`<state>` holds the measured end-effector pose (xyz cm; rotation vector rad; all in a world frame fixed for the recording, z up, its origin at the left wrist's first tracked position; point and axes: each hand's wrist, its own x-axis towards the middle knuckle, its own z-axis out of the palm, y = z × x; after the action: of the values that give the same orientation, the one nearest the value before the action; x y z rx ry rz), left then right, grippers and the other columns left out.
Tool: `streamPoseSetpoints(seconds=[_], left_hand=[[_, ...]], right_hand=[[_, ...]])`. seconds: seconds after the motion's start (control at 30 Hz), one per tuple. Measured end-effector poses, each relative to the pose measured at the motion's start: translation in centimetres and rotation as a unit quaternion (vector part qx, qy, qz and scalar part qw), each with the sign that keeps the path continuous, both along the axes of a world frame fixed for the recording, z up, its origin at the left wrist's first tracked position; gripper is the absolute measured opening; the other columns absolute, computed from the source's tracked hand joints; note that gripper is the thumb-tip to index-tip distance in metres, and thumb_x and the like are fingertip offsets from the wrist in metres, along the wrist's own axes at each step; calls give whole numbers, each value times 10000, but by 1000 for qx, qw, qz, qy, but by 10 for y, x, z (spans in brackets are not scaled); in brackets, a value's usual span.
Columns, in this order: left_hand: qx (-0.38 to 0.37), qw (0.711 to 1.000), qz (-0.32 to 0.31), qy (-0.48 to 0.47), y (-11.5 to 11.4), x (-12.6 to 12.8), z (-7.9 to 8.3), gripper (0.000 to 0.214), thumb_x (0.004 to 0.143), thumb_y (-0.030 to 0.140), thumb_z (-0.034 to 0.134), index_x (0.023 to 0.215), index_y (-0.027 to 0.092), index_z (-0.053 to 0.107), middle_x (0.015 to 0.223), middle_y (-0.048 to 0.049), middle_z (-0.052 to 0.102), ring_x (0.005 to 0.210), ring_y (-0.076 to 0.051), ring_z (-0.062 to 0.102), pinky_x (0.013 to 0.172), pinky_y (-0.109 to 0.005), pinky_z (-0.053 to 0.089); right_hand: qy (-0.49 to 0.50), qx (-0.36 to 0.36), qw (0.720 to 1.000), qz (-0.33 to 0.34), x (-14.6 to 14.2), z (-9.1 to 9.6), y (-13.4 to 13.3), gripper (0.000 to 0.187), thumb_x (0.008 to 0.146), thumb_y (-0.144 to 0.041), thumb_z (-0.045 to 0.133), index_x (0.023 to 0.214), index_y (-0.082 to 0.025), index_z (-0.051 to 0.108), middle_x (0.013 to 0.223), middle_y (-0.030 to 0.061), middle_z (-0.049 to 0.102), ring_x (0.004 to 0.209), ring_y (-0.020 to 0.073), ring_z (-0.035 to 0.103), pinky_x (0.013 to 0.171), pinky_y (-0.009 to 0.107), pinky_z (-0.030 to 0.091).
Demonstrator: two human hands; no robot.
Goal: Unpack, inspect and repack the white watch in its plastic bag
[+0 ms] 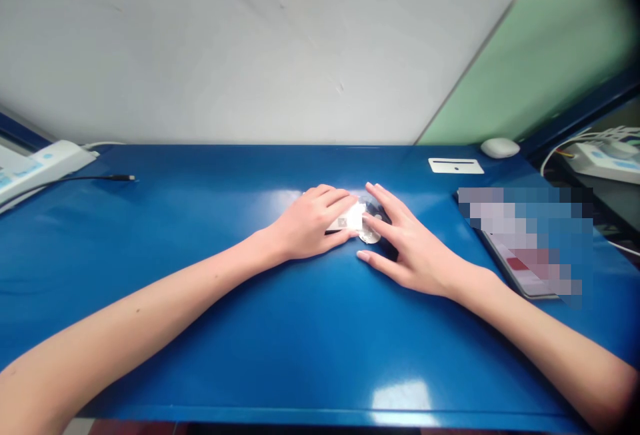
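Observation:
My left hand (320, 221) rests low over the blue table, its fingers along the far side and its thumb along the near side of a flat white labelled piece (343, 222). A small dark square mark shows on that piece, and glare washes out its right end. Against this end sits a round, shiny, silvery thing (371, 237), whose kind I cannot make out. My right hand (407, 241) hovers at its right side with fingers and thumb spread, the index and middle fingers reaching over it. Part of both things is hidden by my hands.
A tablet-like device (535, 288), partly blurred out, lies on the right. Behind it are a white card with a dark slot (456, 166) and a rounded white case (500, 148). A white power strip (60, 161) and black cable (117, 178) are at left. A grey panel (225, 61) stands behind.

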<state>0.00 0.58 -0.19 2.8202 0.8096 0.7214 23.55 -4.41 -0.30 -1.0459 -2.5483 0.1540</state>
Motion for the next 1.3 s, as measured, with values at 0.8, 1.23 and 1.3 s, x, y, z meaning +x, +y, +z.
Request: streamPoseSetpoints(seconds=[0.8, 1.23, 1.3], left_hand=[[-30, 996, 35, 76, -1, 0, 0, 589, 987, 508, 449, 1403, 93, 489, 1443, -150, 522, 1340, -327, 461, 1118, -467, 360], [-37, 994, 39, 95, -2, 1, 1, 621, 973, 517, 470, 1422, 88, 470, 1465, -169, 496, 1361, -335, 439, 1128, -477, 344], [-39, 994, 40, 95, -2, 1, 1, 620, 971, 512, 476, 1419, 83, 473, 1461, -170, 499, 1358, -335, 441, 1127, -476, 345]], right_hand=[[80, -29, 994, -68, 16, 10, 17, 243, 927, -321, 590, 1063, -153, 700, 1254, 149, 666, 1239, 287, 576, 1046, 468, 494], [48, 14, 999, -19, 10, 10, 13, 323, 944, -274, 553, 1238, -160, 622, 1258, 165, 656, 1180, 296, 609, 995, 493, 526], [41, 20, 999, -19, 10, 10, 12, 322, 945, -276, 550, 1236, -157, 623, 1254, 165, 657, 1175, 297, 610, 990, 494, 528]])
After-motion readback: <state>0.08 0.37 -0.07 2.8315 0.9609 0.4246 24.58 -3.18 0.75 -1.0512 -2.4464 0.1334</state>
